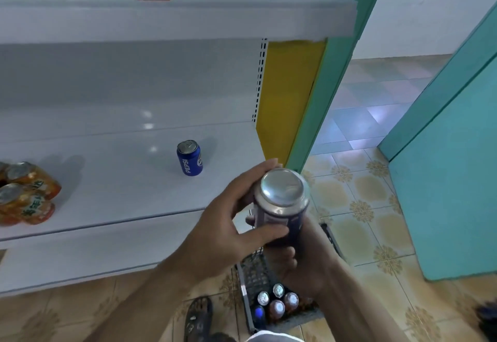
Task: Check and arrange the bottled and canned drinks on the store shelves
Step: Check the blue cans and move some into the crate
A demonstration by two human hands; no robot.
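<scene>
A dark blue drink can (281, 201) with a silver end facing me is held in front of the white shelf (113, 180). My left hand (228, 223) grips its side, thumb across the front. My right hand (304, 258) holds it from below, fingers curled round the lower end. One blue Pepsi can (189, 158) stands upright on the shelf, apart from my hands. Several orange cans (25, 193) sit in a cluster at the shelf's left end.
A dark basket (254, 271) on the tiled floor below my hands holds several bottles and cans (277, 301). A foot in a sandal (197, 317) is beside it. A yellow and teal shelf end panel (293, 99) stands to the right, with a teal wall (443, 180) across the aisle.
</scene>
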